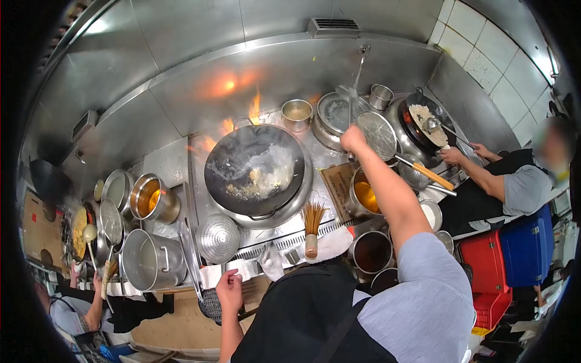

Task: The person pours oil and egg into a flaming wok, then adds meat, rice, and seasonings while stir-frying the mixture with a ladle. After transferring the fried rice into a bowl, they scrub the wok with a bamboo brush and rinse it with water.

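My right hand [354, 140] is closed around the handle of a ladle [350, 109], reaching toward the back of the stove. The ladle's head is at a lidded-looking round pot [331, 121], under water from a wall tap [364, 48]. My left hand [230, 291] is low at the counter's front edge, fingers curled; whether it holds anything is hidden. Just above it lie a perforated skimmer [218, 238] and a white cloth [246, 268]. A large black wok [242, 163] sits on the burner, with pale scrambled-looking food [257, 184] and steam inside. Flames [255, 106] rise behind it.
A bamboo brush [311, 227] lies at the front. A wire strainer [376, 134] rests over pots at right; a pot of yellow liquid [366, 196] is nearby. Left stands a tall pot [145, 260]. Co-workers cook at the right wok [426, 124] and far left.
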Demonstrator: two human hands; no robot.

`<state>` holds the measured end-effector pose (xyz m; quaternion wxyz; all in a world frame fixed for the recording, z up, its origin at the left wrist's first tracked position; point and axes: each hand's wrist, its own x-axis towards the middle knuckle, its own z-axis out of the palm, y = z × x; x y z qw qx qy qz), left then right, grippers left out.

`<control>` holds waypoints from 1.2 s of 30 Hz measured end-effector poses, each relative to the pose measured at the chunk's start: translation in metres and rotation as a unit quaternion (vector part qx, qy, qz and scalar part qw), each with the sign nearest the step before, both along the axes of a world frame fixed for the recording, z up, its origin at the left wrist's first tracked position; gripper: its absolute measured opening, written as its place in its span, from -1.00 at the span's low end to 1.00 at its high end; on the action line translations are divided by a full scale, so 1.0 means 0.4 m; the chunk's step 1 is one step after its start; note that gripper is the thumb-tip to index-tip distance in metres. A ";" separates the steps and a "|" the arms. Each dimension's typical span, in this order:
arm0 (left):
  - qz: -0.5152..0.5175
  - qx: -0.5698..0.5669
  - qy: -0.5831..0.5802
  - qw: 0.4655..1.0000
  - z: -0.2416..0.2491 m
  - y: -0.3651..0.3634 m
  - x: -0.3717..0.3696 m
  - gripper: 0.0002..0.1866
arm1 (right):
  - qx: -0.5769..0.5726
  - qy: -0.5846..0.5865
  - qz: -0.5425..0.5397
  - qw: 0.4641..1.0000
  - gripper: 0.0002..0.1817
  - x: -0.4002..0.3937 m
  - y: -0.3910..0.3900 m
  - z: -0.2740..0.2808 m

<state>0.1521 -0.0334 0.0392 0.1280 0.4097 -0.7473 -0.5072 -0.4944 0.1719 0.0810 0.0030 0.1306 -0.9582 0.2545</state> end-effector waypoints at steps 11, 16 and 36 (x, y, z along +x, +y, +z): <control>-0.133 -0.297 0.104 0.940 0.073 -0.026 -0.420 -0.73 | -0.745 -0.508 -0.033 0.431 -0.83 0.134 0.271 0.196; -0.283 -0.292 -0.015 0.913 0.002 -0.058 -0.535 -0.62 | -0.715 -0.607 0.069 0.340 -0.76 0.369 0.369 0.295; -0.286 -0.114 0.029 0.951 0.055 0.087 -0.304 -0.56 | -0.452 -0.564 0.094 0.685 -0.22 0.807 0.006 0.001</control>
